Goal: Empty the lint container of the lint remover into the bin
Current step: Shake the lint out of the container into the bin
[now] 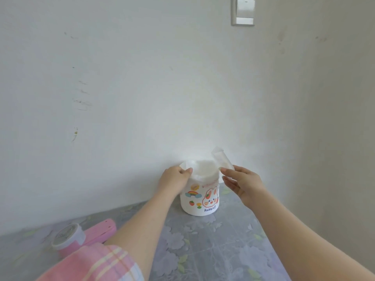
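A small white bin (199, 199) with rabbit and rainbow stickers stands against the wall on the table. A white plastic liner (203, 169) lines its mouth. My left hand (174, 178) pinches the liner's left edge at the rim. My right hand (241, 182) pinches the liner's raised right flap (222, 159). The pink lint remover (81, 235) lies on its side at the lower left, its round mesh head facing up, and neither hand touches it.
The table (213, 250) carries a grey floral cloth and meets a white wall behind. A pink plaid sleeve (95, 264) shows at the lower left. A wall fitting (243, 11) hangs high up on the right.
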